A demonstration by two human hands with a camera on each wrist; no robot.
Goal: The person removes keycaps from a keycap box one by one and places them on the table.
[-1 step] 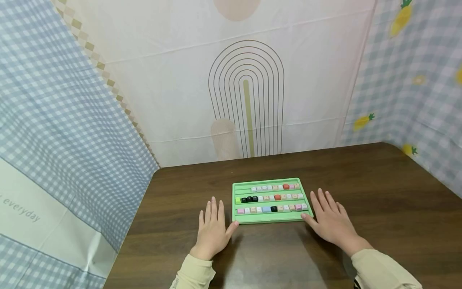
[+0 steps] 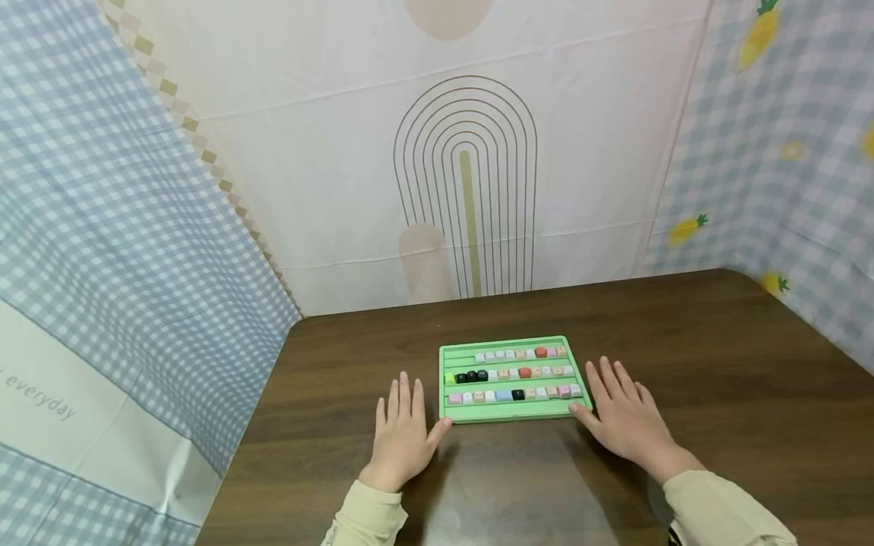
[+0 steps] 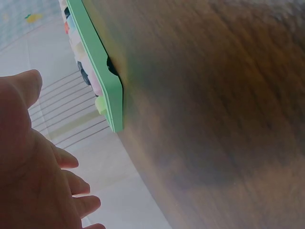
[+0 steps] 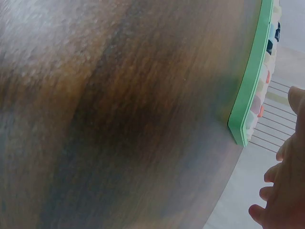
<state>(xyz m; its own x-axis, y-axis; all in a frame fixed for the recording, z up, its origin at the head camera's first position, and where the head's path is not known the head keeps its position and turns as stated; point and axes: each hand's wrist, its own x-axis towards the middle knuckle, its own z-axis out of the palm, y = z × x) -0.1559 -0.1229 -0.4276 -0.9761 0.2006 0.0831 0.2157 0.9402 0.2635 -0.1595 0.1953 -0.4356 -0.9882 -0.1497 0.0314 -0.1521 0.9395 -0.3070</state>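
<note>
A light green tray [image 2: 512,412] lies on the table with three rows of small keycaps. Its back row leaves a gap at the left end; an orange-red keycap [image 2: 541,353] sits near that row's right. In the middle row, a lime keycap [image 2: 449,378] and several black ones stand at the left. The front row holds a pink keycap [image 2: 455,399], a light blue one and a black one [image 2: 518,394] among pale ones. My left hand [image 2: 401,441], fingers spread, has its thumb by the tray's near left corner. Likewise my right hand [image 2: 630,425] is at the near right corner, thumb beside the rim.
Around the tray extends a dark brown wooden table [image 2: 355,341]. A pale cloth with arch lines [image 2: 369,189] hangs behind its far edge. Blue checked cloths hang at the left [image 2: 136,189] and right [image 2: 724,152].
</note>
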